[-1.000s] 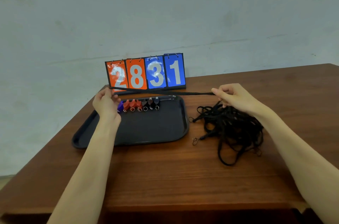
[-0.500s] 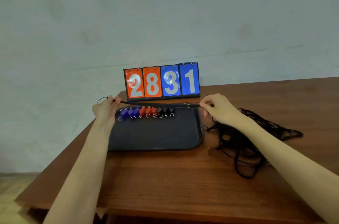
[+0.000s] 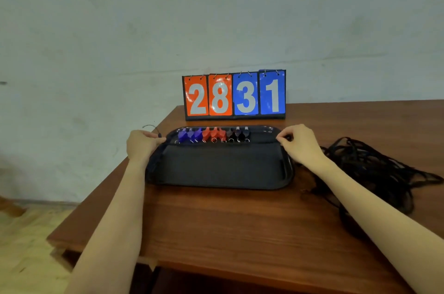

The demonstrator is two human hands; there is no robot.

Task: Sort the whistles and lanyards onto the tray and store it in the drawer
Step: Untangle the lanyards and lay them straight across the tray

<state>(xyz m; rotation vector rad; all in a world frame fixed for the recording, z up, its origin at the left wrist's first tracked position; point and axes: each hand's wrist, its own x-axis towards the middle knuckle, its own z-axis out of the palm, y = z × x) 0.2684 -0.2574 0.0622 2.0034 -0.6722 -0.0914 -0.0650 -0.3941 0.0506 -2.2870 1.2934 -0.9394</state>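
Observation:
A black tray (image 3: 216,168) lies on the wooden table. Along its far edge stands a row of whistles (image 3: 212,135): blue on the left, red in the middle, black on the right. A black lanyard (image 3: 259,142) is stretched flat across the tray just in front of the whistles. My left hand (image 3: 141,145) pinches its left end at the tray's left rim, with the clip ring sticking out beyond the fingers. My right hand (image 3: 299,143) pinches the other end at the tray's right rim. A tangled heap of black lanyards (image 3: 374,168) lies on the table to the right.
A flip scoreboard (image 3: 234,95) reading 2831 stands behind the tray against the pale wall. The table's left edge (image 3: 115,173) runs close beside my left forearm, with light flooring below it.
Both hands have lowered the stretched lanyard from above the tray down onto it, in front of the whistles. The view has shifted left and nearer.

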